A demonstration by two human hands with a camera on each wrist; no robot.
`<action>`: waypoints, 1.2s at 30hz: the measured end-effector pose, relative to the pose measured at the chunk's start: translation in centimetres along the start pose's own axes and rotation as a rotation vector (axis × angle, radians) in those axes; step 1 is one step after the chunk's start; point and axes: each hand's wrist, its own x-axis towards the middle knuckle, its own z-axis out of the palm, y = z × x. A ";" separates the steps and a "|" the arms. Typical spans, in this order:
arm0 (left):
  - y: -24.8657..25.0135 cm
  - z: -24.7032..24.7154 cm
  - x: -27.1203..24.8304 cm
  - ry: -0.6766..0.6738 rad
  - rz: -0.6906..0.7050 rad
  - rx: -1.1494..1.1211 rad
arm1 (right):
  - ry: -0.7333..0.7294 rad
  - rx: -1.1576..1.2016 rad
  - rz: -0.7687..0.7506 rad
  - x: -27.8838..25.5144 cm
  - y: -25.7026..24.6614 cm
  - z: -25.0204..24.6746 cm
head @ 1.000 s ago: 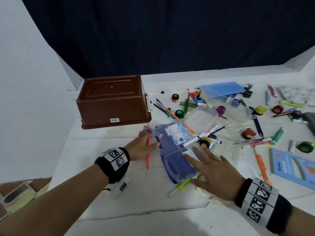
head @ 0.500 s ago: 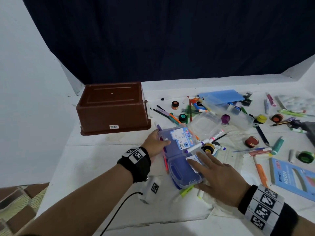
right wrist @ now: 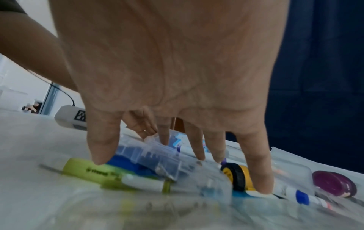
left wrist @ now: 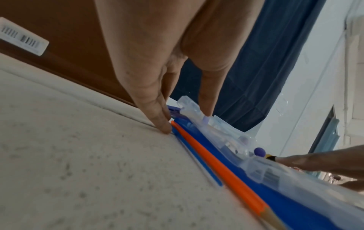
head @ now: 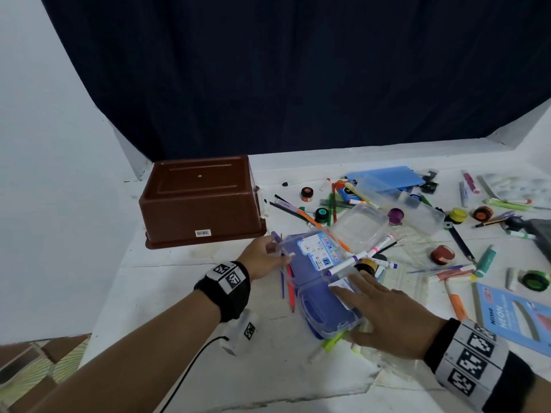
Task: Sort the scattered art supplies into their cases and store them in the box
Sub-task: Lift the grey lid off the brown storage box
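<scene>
Here my left hand pinches the far left corner of the blue pen case, thumb down by the table and a finger on the clear lid, as the left wrist view shows. My right hand lies spread and flat, fingers straight, across the near right part of the same case, thumb at its near edge. The case sits near the middle of the white table, lid down, with a purple marker lying across it. An orange pencil and a thin blue stick run along the case's left side, touching or nearly so.

To the left of the case the table is bare out to its edge, and bare again toward me. The brown box stands upside down just beyond my left hand, close to the left wall. To the right the room is crowded: a clear open case just beyond the pen case, paint pots, markers and pencils strewn to the far edge.

A yellow-green highlighter pokes out from under the case's near end, mostly hidden. My right palm covers whatever lies beneath it. The right wrist view is smeared in its lower part. The blue booklet is cut off at the right frame edge.
</scene>
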 end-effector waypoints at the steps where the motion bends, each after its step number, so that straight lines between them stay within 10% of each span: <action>1: -0.1 0.1 -0.1 0.001 0.016 -0.015 | 0.002 0.004 -0.002 -0.1 -0.4 -0.3; 14: -0.1 -2.4 -2.4 -0.051 -0.042 -0.114 | 0.382 0.150 -0.049 2.4 -3.9 -3.7; 21: -0.4 -9.6 -5.2 0.065 0.222 -0.201 | 0.661 0.541 -0.175 6.3 -8.2 -7.4; 28: -1.2 -18.6 -5.6 0.647 0.346 0.027 | 0.756 0.857 -0.088 14.5 -11.2 -11.3; 36: -2.9 -23.9 -0.5 0.499 -0.009 -0.081 | 0.672 0.961 0.103 21.4 -13.7 -13.5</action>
